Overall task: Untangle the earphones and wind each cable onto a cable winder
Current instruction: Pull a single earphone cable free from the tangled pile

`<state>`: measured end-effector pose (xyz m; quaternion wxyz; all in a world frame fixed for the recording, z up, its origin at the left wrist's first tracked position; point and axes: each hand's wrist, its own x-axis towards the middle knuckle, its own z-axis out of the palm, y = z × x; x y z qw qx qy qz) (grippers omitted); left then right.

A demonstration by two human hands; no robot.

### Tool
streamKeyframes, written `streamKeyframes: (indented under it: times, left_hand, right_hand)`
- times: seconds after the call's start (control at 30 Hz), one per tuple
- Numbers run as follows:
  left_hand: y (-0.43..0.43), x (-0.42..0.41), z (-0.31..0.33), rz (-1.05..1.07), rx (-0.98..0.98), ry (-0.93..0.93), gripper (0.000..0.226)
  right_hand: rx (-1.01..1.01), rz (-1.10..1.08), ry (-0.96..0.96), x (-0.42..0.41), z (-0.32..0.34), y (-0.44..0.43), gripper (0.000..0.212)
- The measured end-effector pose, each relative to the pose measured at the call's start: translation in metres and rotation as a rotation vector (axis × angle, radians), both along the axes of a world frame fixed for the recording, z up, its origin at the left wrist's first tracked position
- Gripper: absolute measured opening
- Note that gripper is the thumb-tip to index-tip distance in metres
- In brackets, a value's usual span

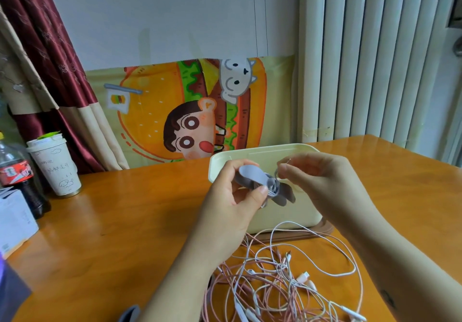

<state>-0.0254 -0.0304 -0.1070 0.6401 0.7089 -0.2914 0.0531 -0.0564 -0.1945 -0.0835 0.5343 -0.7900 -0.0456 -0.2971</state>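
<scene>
My left hand point(233, 197) grips a grey cable winder point(265, 182) in the air above the table, thumb pressed on its strap. A few turns of white cable lie around the winder's middle. Just to its right, my right hand point(322, 179) pinches a thin white cable end between thumb and fingertips. On the table below them lies a tangle of white and pink earphone cables point(282, 279) with earbuds and a white plug point(303, 276).
A cream lidded box point(252, 157) sits on a brown tray point(322, 231) behind my hands. At the left stand a paper cup point(56, 169), a cola bottle point(18, 174) and a white carton point(15, 219). A grey piece point(130, 313) shows at the bottom edge.
</scene>
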Motion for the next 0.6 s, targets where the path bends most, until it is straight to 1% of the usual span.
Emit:
streamKeyframes:
  times: [0.2, 0.27, 0.33, 0.4, 0.53, 0.6]
  left_hand:
    - [0.0022, 0.0021, 0.0019, -0.014, -0.095, 0.131, 0.025]
    - [0.0025, 0.0018, 0.0028, -0.018, -0.166, 0.202, 0.022]
    - [0.0019, 0.0017, 0.0031, -0.013, -0.208, 0.243, 0.024]
    - [0.001, 0.001, 0.0034, 0.006, -0.232, 0.258, 0.027]
    - [-0.0002, 0.0, 0.0052, 0.052, -0.254, 0.244, 0.03]
    - [-0.0002, -0.0012, 0.0078, 0.068, -0.264, 0.217, 0.031]
  right_hand:
    - [-0.191, -0.023, -0.103, -0.0016, -0.0038, 0.0085, 0.008]
    - [-0.246, -0.016, -0.108, -0.003, -0.0038, 0.0097, 0.011]
    - [-0.317, -0.018, -0.11, -0.0041, -0.0033, 0.011, 0.016]
    - [-0.357, -0.018, -0.108, -0.0043, -0.0026, 0.0115, 0.022]
    - [-0.461, 0.012, -0.112, -0.0067, 0.0016, 0.0107, 0.018]
    - [-0.503, 0.04, -0.141, -0.0081, 0.0036, 0.0097, 0.032]
